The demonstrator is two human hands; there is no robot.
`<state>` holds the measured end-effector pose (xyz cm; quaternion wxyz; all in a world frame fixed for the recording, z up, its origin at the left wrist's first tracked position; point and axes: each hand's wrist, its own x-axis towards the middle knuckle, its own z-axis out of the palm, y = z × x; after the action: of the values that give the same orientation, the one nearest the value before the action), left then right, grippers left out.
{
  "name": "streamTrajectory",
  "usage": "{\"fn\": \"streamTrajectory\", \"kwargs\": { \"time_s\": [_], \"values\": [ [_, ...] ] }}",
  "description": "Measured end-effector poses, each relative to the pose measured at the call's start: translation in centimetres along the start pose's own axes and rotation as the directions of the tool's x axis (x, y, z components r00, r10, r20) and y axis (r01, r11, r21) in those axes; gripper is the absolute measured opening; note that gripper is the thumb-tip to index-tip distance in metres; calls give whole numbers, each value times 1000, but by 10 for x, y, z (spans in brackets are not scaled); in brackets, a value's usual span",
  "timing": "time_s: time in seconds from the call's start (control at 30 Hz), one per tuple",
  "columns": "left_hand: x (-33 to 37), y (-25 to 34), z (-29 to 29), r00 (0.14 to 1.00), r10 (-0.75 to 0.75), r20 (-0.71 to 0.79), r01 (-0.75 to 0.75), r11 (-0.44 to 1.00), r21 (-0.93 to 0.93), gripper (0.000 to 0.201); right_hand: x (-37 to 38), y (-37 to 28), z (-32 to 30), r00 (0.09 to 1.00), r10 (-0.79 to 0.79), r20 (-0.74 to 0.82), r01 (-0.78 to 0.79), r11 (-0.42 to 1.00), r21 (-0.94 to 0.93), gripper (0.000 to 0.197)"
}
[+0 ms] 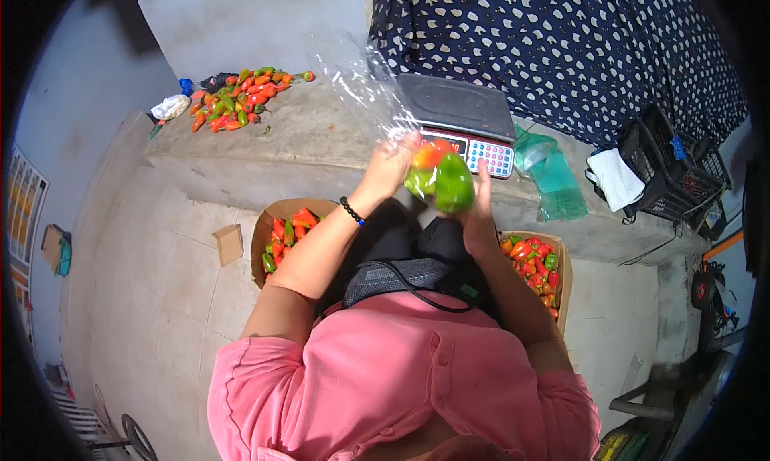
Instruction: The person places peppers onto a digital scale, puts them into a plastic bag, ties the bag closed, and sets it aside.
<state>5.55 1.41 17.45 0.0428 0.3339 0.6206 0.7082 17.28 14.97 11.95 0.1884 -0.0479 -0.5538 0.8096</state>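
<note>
A clear plastic bag (357,84) with green and orange-red peppers (455,184) in its lower end is between my hands, in front of the scale. My left hand (391,168) is closed around the gathered neck of the bag, whose loose top stands up beyond the fingers. My right hand (480,216) cups the peppers from the right side, one finger stretched upward; the bag hides part of its grip. Just beyond stands a digital scale (457,104) with a dark flat pan, a red display and a white keypad.
Loose peppers (241,100) lie heaped on the concrete ledge (297,136) at left. Boxes of peppers stand by my knees: a left carton (258,248) and a right carton (564,281). Green plastic bags (553,176) and black crates (654,168) are at right. A patterned curtain (561,36) hangs behind.
</note>
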Motion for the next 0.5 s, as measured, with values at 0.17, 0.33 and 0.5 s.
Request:
{"fn": "streamTrajectory", "kwargs": {
  "time_s": [0.17,0.33,0.5],
  "values": [
    [3,-37,-14,977,-211,17,212,976,-43,35,0,-1,3,679,-557,478,733,473,-489,82],
    [-3,5,-4,926,365,94,-360,780,511,31,-1,-12,13,973,88,214,-148,948,283,61],
    [20,-3,-31,993,103,-59,-53,830,555,41,-9,6,-16,882,-370,292,464,583,-667,54]
  ]
}}
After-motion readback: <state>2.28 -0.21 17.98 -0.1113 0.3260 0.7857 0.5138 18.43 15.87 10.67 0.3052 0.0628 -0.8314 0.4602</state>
